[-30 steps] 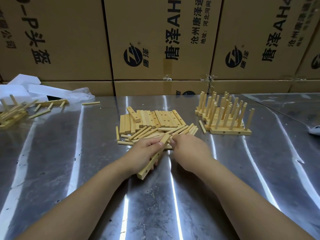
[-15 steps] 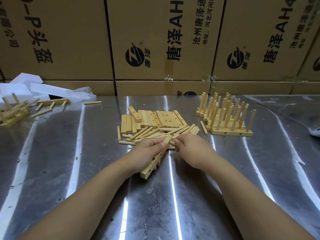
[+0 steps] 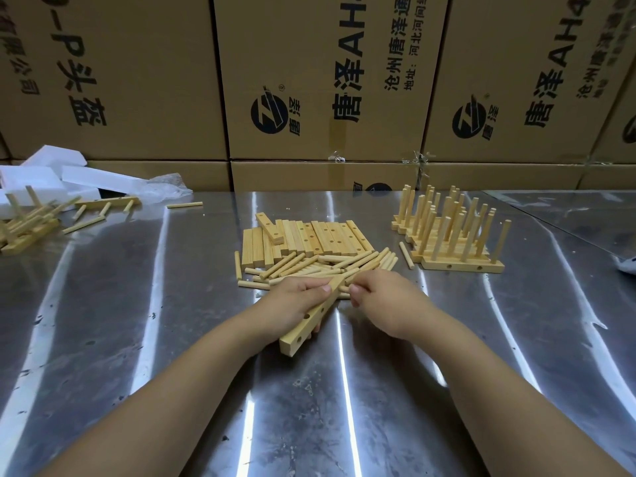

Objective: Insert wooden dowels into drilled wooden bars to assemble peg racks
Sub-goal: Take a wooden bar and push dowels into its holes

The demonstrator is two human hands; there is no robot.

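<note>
**At the shiny steel table (image 3: pixel 137 339): a fresh rack begins**

Wall of printed brown cardboard cartons (image 3: pixel 309 80) behind. Mid-table: row of pale drilled wooden bars (image 3: pixel 320 235), loose heap of short round wooden dowels (image 3: pixel 309 266) in front. Finished peg racks (image 3: pixel 454 242) stand to the right, pegs upright.

Left hand (image 3: pixel 292 304) grips one pale drilled bar (image 3: pixel 306 325), tilted, near end low; the holes that show are empty. Right hand (image 3: pixel 382 297) sits at the heap's near edge, fingers curled by the bar's far end. Cannot tell if a dowel is pinched.

Step, as I read it: fetching the first peg. Next calls for lining one dowel end square on a hole, then pressing straight in
</note>
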